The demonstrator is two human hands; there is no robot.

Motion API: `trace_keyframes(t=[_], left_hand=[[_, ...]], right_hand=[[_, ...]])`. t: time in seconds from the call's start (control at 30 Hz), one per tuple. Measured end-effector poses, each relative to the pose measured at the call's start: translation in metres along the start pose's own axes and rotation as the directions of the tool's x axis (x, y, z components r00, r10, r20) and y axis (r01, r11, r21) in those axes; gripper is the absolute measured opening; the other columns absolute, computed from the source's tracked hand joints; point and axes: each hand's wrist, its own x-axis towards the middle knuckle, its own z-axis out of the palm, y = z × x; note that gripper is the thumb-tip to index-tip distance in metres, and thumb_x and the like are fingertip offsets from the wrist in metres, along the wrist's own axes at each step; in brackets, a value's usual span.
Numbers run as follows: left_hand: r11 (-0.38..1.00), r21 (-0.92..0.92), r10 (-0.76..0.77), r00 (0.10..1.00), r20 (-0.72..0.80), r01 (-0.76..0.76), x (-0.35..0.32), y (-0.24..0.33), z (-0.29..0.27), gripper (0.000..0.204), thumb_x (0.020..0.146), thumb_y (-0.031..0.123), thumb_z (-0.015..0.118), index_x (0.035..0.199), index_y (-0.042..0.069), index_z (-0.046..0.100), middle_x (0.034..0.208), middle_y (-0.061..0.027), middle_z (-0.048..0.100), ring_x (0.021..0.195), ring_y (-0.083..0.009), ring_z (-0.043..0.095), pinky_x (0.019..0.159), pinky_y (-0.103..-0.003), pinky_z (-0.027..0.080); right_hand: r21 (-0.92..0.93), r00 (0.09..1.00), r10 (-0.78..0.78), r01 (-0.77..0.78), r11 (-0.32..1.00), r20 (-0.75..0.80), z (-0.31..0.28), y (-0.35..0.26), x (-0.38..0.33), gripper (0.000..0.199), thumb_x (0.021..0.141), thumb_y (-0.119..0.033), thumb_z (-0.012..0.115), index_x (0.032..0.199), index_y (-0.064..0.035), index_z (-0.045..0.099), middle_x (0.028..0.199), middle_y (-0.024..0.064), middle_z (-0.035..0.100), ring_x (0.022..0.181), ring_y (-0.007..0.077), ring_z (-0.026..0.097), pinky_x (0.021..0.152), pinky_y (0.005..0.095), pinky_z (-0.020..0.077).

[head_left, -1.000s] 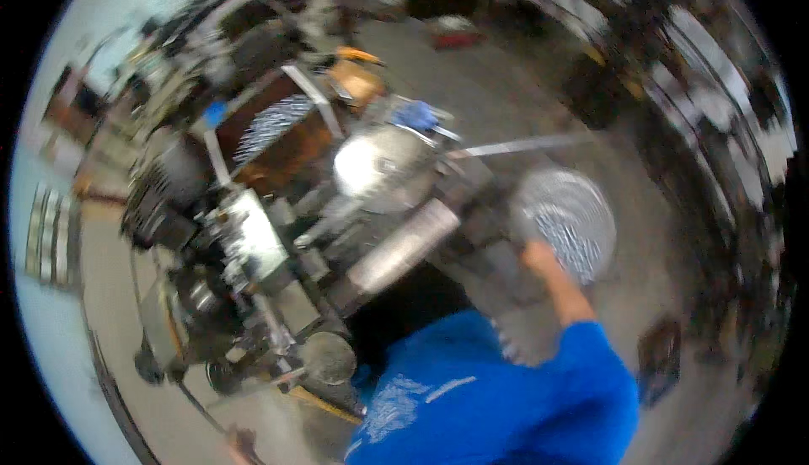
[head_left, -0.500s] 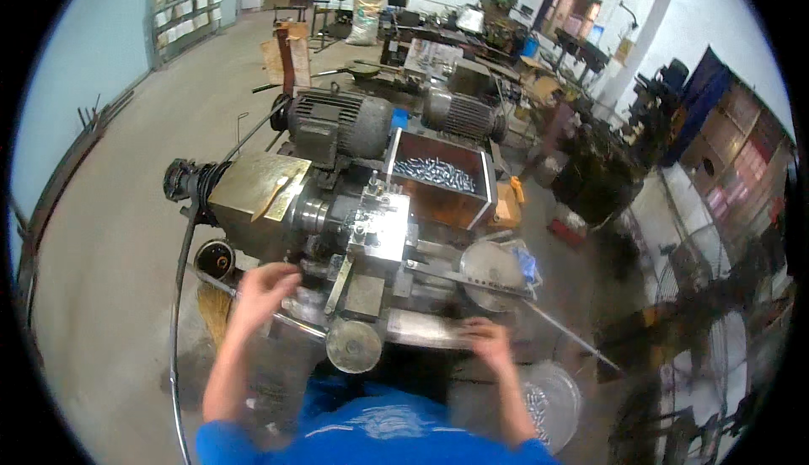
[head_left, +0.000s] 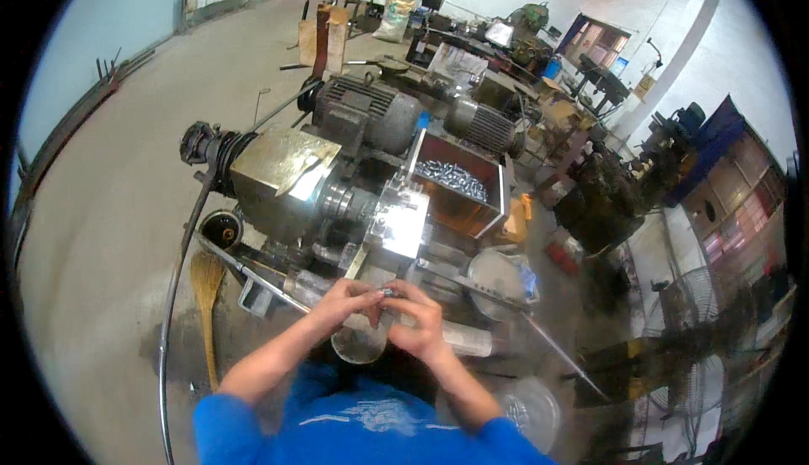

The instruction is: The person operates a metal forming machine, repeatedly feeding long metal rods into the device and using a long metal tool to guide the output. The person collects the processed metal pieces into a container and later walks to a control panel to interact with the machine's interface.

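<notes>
My left hand (head_left: 347, 303) and my right hand (head_left: 415, 320) meet in front of the lathe's tool block (head_left: 399, 222). Between their fingertips is a small shiny metal part (head_left: 388, 292), mostly covered, so its exact shape is hard to make out. Both hands have their fingers closed at it. Below them sits a round handwheel disc (head_left: 358, 345), partly behind the hands. The spindle chuck (head_left: 339, 202) lies to the left of the tool block, beside the metal-topped headstock (head_left: 282, 166).
Behind the tool block stands an open box (head_left: 459, 214) of small metal parts. A clear bucket (head_left: 533, 410) is at lower right, a round tray (head_left: 499, 284) at right. A long rod (head_left: 565, 354) juts out rightward. A broom (head_left: 206, 296) and a cable (head_left: 173, 313) are at left.
My hands have come together from either side of the handwheel, the left moving right and the right moving left and up. A small metal part now shows between them. The view has tilted.
</notes>
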Motion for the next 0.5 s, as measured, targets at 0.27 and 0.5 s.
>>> trace_keyframes(t=[0.27, 0.5], left_hand=[[0.893, 0.443, 0.010, 0.984, -0.180, 0.072, 0.002, 0.031, -0.009, 0.026, 0.073, 0.024, 0.067, 0.070, -0.001, 0.063, 0.058, -0.0058, 0.059, 0.053, -0.0101, 0.055, 0.049, -0.023, 0.043], [0.545, 0.839, 0.228, 0.960, -0.160, 0.011, -0.033, 0.088, -0.062, 0.023, 0.074, 0.021, 0.064, 0.086, 0.001, 0.063, 0.071, -0.0109, 0.063, 0.062, -0.0176, 0.059, 0.059, -0.031, 0.046]], right_hand=[[-0.204, 0.969, -0.065, 0.115, 0.972, 0.239, -0.006, -0.002, 0.022, 0.034, 0.055, -0.012, 0.060, 0.087, -0.0003, 0.060, 0.103, 0.0181, 0.054, 0.092, 0.0337, 0.053, 0.077, 0.0379, 0.0457], [-0.308, 0.936, -0.095, 0.205, 0.929, 0.338, 0.008, 0.029, 0.094, 0.030, 0.051, -0.015, 0.061, 0.077, 0.0001, 0.063, 0.104, 0.0213, 0.055, 0.091, 0.0319, 0.052, 0.079, 0.0398, 0.0450]])
